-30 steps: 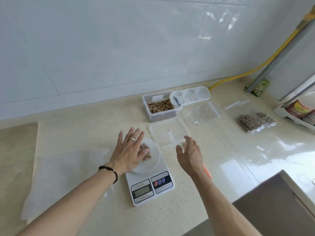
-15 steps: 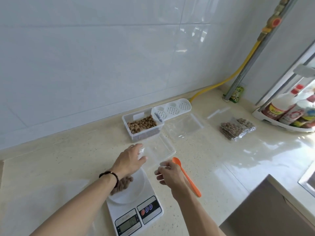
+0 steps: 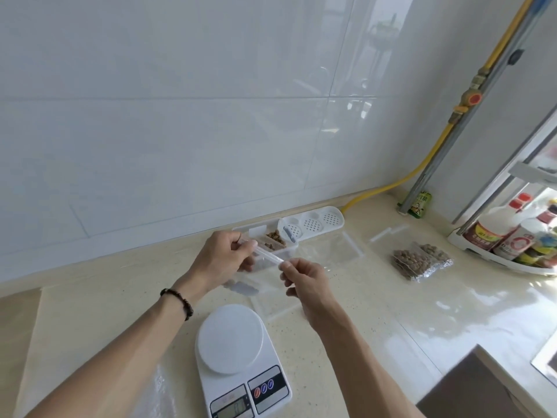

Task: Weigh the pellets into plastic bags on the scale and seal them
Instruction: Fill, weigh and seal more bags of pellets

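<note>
left hand and right hand pinch plastic bag strip, slanting down-right.

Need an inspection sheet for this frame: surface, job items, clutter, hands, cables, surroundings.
Surface: pale speckled countertop, glare at right.
Job's things: scale with bare white platform, display unreadable; clear bag held above the counter by its top strip; pellet tub open at the wall; filled pellet bags lying at right; empty bags flat on the counter.
Clutter: perforated white lid; green packet.
Grippers: left hand and right hand each pinch one end of the bag's strip.
Cables: yellow hose along the wall.
Surroundings: white tiled wall; rack of bottles at right.
</note>
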